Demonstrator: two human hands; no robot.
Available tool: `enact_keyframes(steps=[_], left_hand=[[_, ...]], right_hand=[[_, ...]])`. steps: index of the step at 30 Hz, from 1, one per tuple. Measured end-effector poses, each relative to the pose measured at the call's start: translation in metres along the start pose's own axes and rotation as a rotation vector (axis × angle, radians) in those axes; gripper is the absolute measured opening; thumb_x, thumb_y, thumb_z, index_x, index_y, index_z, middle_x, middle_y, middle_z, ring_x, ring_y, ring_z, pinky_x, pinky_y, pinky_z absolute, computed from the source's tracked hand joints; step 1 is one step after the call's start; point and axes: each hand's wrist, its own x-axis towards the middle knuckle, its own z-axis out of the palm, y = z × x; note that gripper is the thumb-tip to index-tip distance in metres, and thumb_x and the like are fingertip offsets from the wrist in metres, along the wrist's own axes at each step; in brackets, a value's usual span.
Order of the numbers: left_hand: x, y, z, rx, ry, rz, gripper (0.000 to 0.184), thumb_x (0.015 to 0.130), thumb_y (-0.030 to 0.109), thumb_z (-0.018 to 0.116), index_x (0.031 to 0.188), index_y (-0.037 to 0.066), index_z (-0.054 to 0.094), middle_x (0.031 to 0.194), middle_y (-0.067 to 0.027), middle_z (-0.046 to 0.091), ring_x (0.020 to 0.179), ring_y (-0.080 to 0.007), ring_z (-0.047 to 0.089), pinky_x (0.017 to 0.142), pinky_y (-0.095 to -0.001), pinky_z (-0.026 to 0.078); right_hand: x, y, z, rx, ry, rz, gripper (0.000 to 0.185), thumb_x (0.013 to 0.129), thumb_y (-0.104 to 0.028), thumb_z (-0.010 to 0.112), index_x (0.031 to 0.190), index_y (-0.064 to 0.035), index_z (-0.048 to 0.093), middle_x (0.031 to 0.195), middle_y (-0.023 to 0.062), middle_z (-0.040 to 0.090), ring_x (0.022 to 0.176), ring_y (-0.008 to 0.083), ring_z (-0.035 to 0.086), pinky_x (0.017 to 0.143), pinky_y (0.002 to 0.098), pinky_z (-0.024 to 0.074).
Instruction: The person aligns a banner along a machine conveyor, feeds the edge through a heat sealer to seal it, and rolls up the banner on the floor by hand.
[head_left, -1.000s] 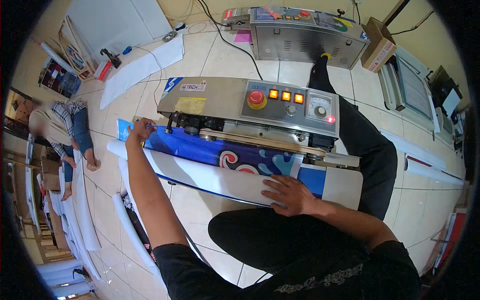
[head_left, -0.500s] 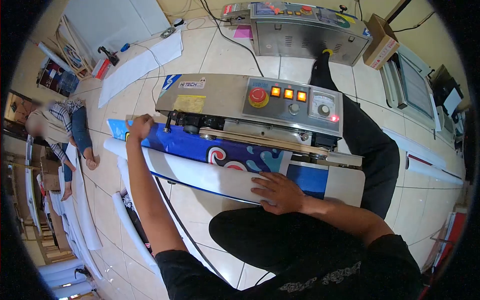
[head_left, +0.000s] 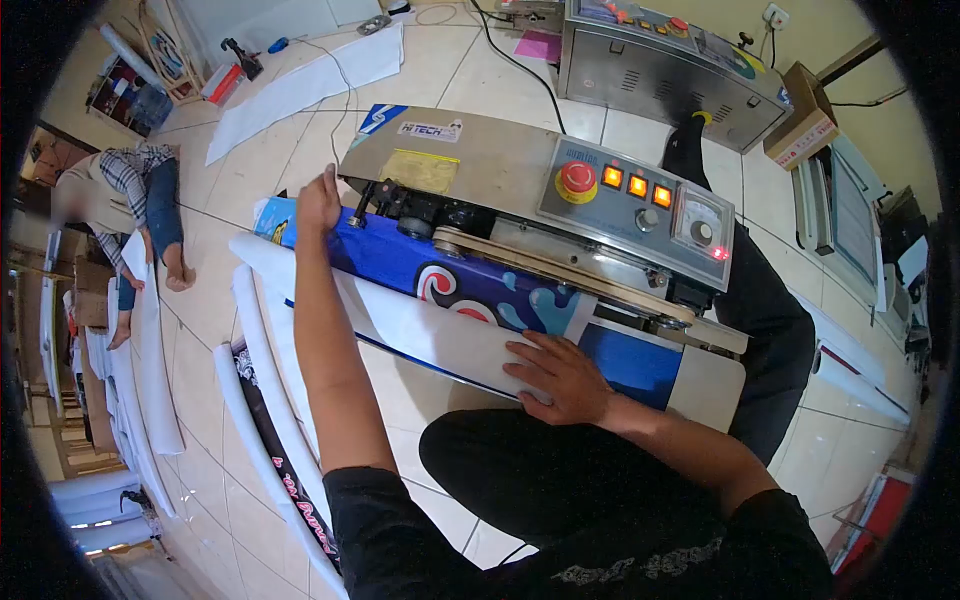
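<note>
A blue printed banner sheet [head_left: 380,250] with red, white and light-blue shapes lies along the front of a steel band sealer [head_left: 500,180]. Its upper edge runs at the sealer's belt, and its white back [head_left: 420,325] is folded over toward me. At the sealer's left end, my left hand [head_left: 319,205] is closed on the banner's far edge; the fingertips are partly hidden. My right hand [head_left: 562,380] rests flat, fingers spread, on the white fold near the blue-and-beige support plate [head_left: 705,385]. Three orange switches [head_left: 637,185] and a red light glow on the panel.
Long rolled sheets [head_left: 280,450] lie on the tiled floor at left, where another person [head_left: 130,205] sits. A second steel machine [head_left: 670,80] and a cardboard box [head_left: 803,120] stand behind. My knee is below the sealer.
The view has turned, so the sealer appears lower right and more tilted. My left hand stays at the banner's left edge, its fingers now pointing more upward. My right hand remains on the fold.
</note>
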Motion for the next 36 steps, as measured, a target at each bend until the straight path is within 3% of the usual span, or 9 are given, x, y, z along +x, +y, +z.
enact_keyframes(steps=[9,12,15,17,18,19,22,28,36], left_hand=[[0.014,-0.021,0.002,0.164,0.013,0.029,0.06,0.102,0.046,0.029,0.096,0.001,0.068,0.093,-0.0303,0.065,0.091,-0.0473,0.062,0.083,-0.0553,0.046],[0.016,-0.024,-0.004,0.195,0.027,0.029,0.053,0.102,0.043,0.034,0.098,0.002,0.068,0.09,-0.0296,0.065,0.089,-0.0468,0.062,0.081,-0.0552,0.047],[0.0,-0.024,-0.009,0.236,0.142,0.07,0.044,0.101,0.037,0.041,0.1,0.001,0.067,0.09,-0.0284,0.066,0.087,-0.0451,0.063,0.08,-0.0521,0.048],[-0.027,-0.018,-0.024,-0.086,0.596,0.178,0.036,0.099,0.03,0.047,0.101,0.0,0.065,0.088,-0.0238,0.067,0.082,-0.0425,0.063,0.076,-0.0467,0.049],[-0.055,-0.005,-0.039,-0.172,0.437,0.093,0.037,0.1,0.031,0.046,0.104,-0.001,0.064,0.093,-0.0217,0.067,0.088,-0.0394,0.063,0.081,-0.0441,0.048],[-0.091,0.012,-0.047,-0.253,0.277,0.01,0.038,0.1,0.032,0.046,0.108,-0.001,0.063,0.098,-0.0195,0.067,0.094,-0.0363,0.063,0.085,-0.0415,0.047],[-0.181,0.045,-0.033,-0.215,0.181,0.328,0.028,0.094,0.021,0.048,0.107,0.001,0.063,0.108,-0.0183,0.063,0.107,-0.0375,0.055,0.097,-0.0459,0.039],[-0.248,0.09,-0.003,-0.195,0.096,0.343,0.024,0.088,0.009,0.053,0.11,0.007,0.063,0.118,-0.0085,0.062,0.126,-0.0306,0.046,0.112,-0.051,0.02],[-0.243,0.098,0.015,-0.213,0.29,0.286,0.02,0.092,0.012,0.048,0.093,0.009,0.067,0.104,-0.006,0.065,0.117,-0.0295,0.051,0.11,-0.05,0.021]], right_hand=[[-0.002,-0.001,0.009,-0.054,0.261,-0.1,0.041,0.08,-0.027,0.068,0.119,-0.0141,0.063,0.134,0.0079,0.054,0.131,0.0308,0.042,0.108,0.063,0.0219],[-0.008,-0.004,0.014,-0.039,0.29,0.009,0.046,0.08,-0.026,0.067,0.124,-0.0146,0.059,0.143,0.0129,0.043,0.134,0.0347,0.035,0.108,0.0637,0.0201],[-0.022,-0.016,0.02,0.057,0.357,0.125,0.062,0.084,-0.024,0.064,0.14,-0.0089,0.042,0.152,0.023,0.023,0.14,0.0405,0.024,0.111,0.0611,0.0176],[-0.038,-0.035,0.015,0.45,0.351,0.44,0.077,0.088,-0.024,0.06,0.148,0.0003,0.019,0.154,0.0314,0.006,0.144,0.0441,0.014,0.116,0.0563,0.0119],[-0.05,-0.039,0.014,0.495,0.236,0.489,0.086,0.091,-0.023,0.057,0.149,0.0072,0.001,0.155,0.0324,0.0,0.146,0.0437,0.002,0.118,0.0496,0.0066],[-0.051,-0.039,0.013,0.492,0.234,0.496,0.086,0.091,-0.023,0.057,0.149,0.0072,0.001,0.155,0.0324,0.0,0.146,0.0437,0.002,0.118,0.0496,0.0066],[-0.038,-0.041,0.02,0.642,0.232,0.429,0.091,0.092,-0.021,0.055,0.149,0.0072,-0.01,0.156,0.0312,-0.008,0.147,0.0402,-0.003,0.119,0.0454,0.004],[0.012,-0.052,0.057,0.65,0.367,0.421,0.086,0.091,-0.014,0.052,0.15,0.0055,-0.009,0.158,0.0261,-0.01,0.148,0.0343,-0.006,0.118,0.0428,0.0009],[0.045,-0.066,0.077,0.729,0.576,0.506,0.084,0.091,-0.014,0.054,0.151,0.0026,-0.003,0.156,0.03,-0.009,0.147,0.0396,-0.006,0.118,0.0474,0.0005]])
